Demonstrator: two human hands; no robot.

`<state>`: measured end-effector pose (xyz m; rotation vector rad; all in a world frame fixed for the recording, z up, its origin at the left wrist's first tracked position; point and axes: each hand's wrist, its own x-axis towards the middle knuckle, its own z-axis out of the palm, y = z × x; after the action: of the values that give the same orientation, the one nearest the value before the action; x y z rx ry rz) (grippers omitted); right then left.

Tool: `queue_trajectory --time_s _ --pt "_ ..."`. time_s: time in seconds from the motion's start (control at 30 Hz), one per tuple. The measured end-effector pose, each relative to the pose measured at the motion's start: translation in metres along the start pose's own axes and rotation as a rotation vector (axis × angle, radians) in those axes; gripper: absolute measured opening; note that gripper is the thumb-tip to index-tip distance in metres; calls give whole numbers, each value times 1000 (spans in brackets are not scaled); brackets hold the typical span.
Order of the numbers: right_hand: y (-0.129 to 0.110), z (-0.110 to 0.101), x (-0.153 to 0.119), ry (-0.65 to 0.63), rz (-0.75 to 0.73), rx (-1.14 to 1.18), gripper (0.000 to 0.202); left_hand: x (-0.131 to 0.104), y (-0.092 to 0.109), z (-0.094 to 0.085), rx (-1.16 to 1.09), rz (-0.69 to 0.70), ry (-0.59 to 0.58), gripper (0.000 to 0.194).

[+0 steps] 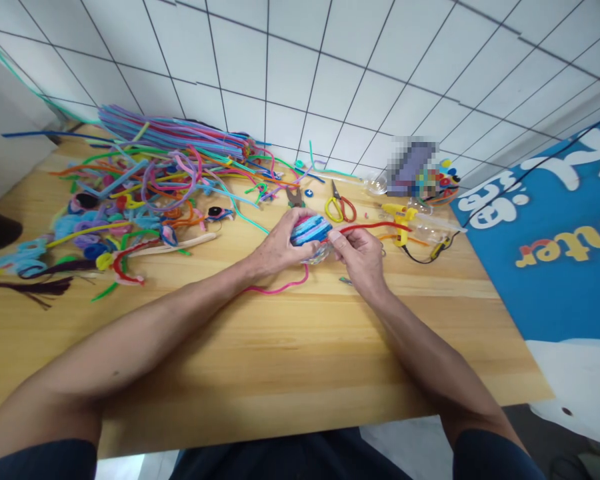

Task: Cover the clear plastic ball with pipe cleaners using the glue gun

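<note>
My left hand (281, 245) is wrapped round a ball (311, 230) banded with blue, light blue and pink pipe cleaner, its lower part looking clear. At the ball's right side, my right hand (360, 259) pinches a red pipe cleaner (373, 226), whose free length stretches right toward the yellow glue gun (400, 217). A pink pipe cleaner (285, 289) curves over the table below the ball. Scissors (341, 208) with yellow and red handles lie just beyond the hands, beside pliers (295, 197).
Tangled pipe cleaners (170, 177) and small craft pieces cover the wooden table's (280, 360) left side, with a thick bundle (175, 133) behind them. A tiled wall (240, 67) rises at the back. The glue gun's cable (420, 260) lies at the right.
</note>
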<state>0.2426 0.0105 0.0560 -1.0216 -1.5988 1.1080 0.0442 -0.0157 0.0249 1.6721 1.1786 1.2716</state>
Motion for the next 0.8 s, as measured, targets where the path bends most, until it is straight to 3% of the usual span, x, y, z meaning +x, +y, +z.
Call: queue_trajectory --time_s 0.37,0.8 --pt "7 6 0 0 93 225 45 -2 -6 -2 -1 28 -12 59" --pt "27 7 6 108 28 179 35 -1 -8 -2 -11 40 -27 62"
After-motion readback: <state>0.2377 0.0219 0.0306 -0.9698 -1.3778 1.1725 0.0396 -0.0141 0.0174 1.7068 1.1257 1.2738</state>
